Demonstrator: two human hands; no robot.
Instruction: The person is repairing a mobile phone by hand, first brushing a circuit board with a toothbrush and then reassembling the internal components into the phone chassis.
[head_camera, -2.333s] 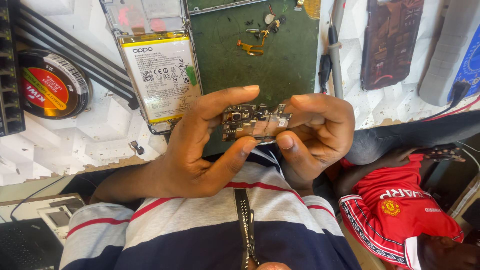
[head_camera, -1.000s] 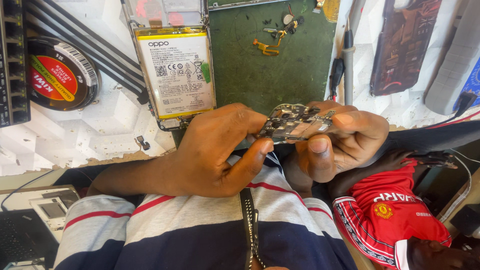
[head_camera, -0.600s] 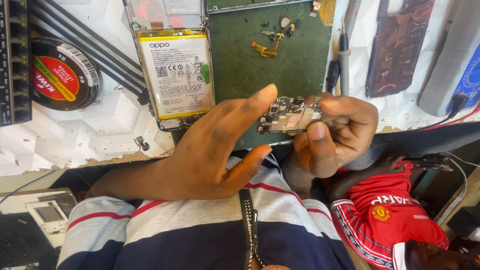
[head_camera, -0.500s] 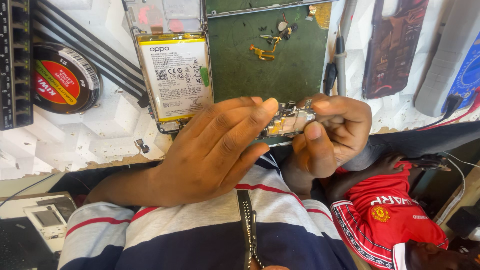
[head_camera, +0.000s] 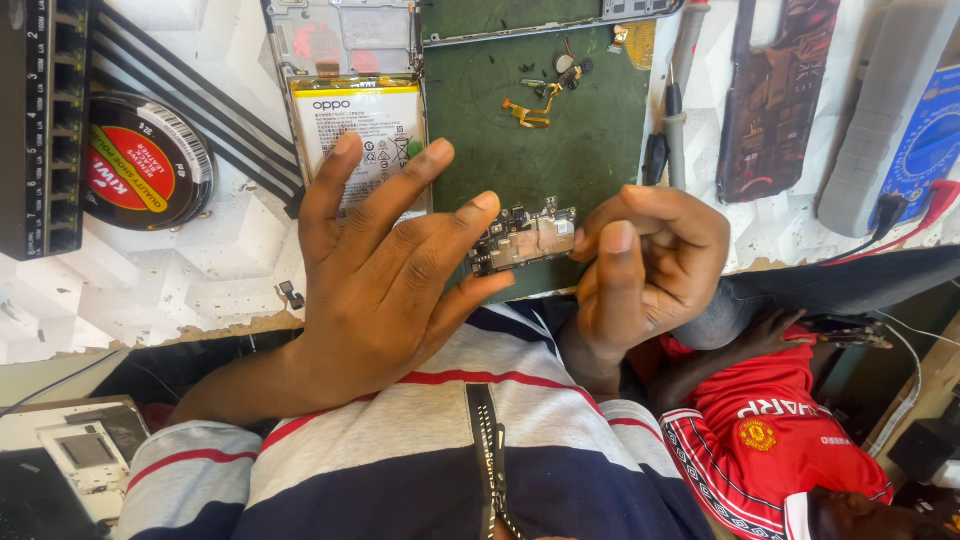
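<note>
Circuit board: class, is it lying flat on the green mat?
No, the circuit board is held up between the left hand and right hand.

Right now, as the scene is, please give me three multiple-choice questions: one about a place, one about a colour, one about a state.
1. Where does the opened phone with its battery lie?
A. left of the green mat
B. on the lap
C. on the round tin

2. What colour is the shirt of the person nearby?
A. yellow
B. red
C. white

3. How is the left hand?
A. closed in a fist
B. gripping a screwdriver
C. open, fingers spread

Answers: 1 A, the phone lies at the mat's left edge. 2 B, red shows at lower right. 3 C, its fingertips touch the small circuit board that the right hand pinches.
</note>
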